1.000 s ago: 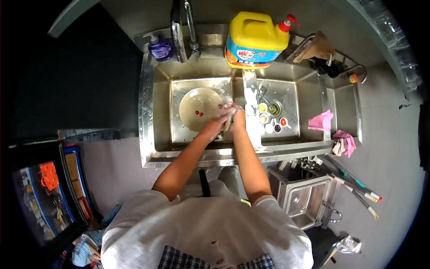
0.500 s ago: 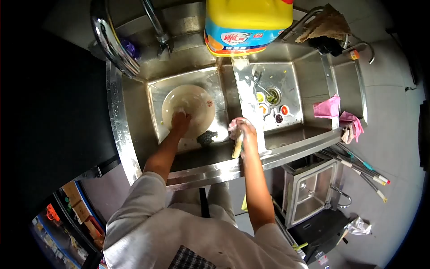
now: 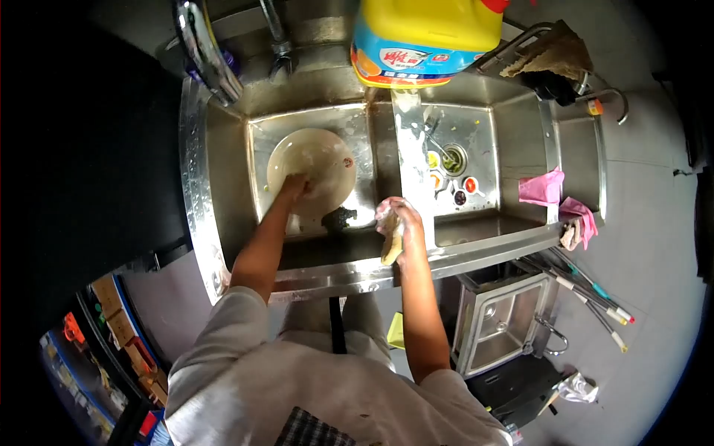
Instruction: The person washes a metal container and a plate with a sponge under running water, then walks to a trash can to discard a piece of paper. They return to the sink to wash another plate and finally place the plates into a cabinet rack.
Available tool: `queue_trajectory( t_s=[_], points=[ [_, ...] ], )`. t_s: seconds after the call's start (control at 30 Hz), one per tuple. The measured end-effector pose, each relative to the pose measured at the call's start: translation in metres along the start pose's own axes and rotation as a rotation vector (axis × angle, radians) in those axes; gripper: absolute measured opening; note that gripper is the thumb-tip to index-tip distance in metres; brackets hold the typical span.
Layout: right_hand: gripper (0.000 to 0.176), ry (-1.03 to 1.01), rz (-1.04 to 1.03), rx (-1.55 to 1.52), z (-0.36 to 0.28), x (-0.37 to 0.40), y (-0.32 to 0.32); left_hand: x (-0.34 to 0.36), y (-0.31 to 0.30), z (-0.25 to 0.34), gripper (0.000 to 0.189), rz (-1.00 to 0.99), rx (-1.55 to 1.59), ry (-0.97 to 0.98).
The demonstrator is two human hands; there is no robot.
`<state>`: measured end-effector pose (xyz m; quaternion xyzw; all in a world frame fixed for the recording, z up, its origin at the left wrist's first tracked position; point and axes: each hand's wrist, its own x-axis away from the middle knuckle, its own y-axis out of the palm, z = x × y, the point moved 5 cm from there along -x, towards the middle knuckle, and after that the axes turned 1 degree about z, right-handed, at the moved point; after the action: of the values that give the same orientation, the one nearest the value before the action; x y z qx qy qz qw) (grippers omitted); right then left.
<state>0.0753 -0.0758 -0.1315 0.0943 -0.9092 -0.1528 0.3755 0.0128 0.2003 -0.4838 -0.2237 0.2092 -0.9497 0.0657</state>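
Note:
A large round pale dish (image 3: 333, 160) with a small reddish mark near its rim lies in the left sink basin (image 3: 364, 134). My left hand (image 3: 297, 186) is over the lower left of the dish, its fingers curled and partly hidden; what they hold, if anything, does not show. Near the divider between the basins, my right hand (image 3: 404, 218) is covered in white suds. It is closed around a yellowish sponge (image 3: 391, 247), whose end sticks out toward my body. A dark textured clump (image 3: 339, 218) lies in the basin below the dish.
A yellow detergent jug (image 3: 428, 44) stands behind the divider. The right basin holds a fork (image 3: 431, 130), small cups including a red-filled one (image 3: 470, 185), and a drain (image 3: 453, 158). A faucet (image 3: 212, 56) arches at the left; a pink cloth (image 3: 541, 187) hangs on the right.
The view has shifted slightly. My left hand has moved a little up over the dish. My right hand still holds the sponge beside the divider.

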Motion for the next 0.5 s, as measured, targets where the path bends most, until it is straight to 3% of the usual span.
queue_trajectory(
  t_s=[0.07, 0.1, 0.2, 0.33, 0.43, 0.5],
  points=[
    [0.018, 0.029, -0.051, -0.056, 0.001, -0.003, -0.009, 0.031, -0.038, 0.060, 0.017, -0.185, 1.470, -0.399],
    [0.017, 0.030, -0.085, -0.061, -0.002, -0.003, -0.009, 0.059, -0.064, 0.124, 0.012, -0.053, 1.497, -0.382],
    [0.021, -0.052, -0.223, -0.021, -0.019, 0.007, 0.006, 0.093, -0.094, 0.183, 0.013, -0.157, 1.607, -0.237],
    [0.022, 0.001, -0.335, 0.020, -0.030, 0.018, 0.021, 0.127, -0.112, 0.227, 0.023, -0.177, 1.728, 0.008],
    [0.023, 0.047, -0.375, 0.068, -0.043, 0.024, 0.025, 0.158, -0.124, 0.257, 0.029, 0.027, 1.785, 0.079],
    [0.023, 0.158, -0.432, -0.049, -0.040, 0.021, 0.019, 0.183, -0.133, 0.280, 0.044, 0.065, 1.898, 0.131]
  ],
)
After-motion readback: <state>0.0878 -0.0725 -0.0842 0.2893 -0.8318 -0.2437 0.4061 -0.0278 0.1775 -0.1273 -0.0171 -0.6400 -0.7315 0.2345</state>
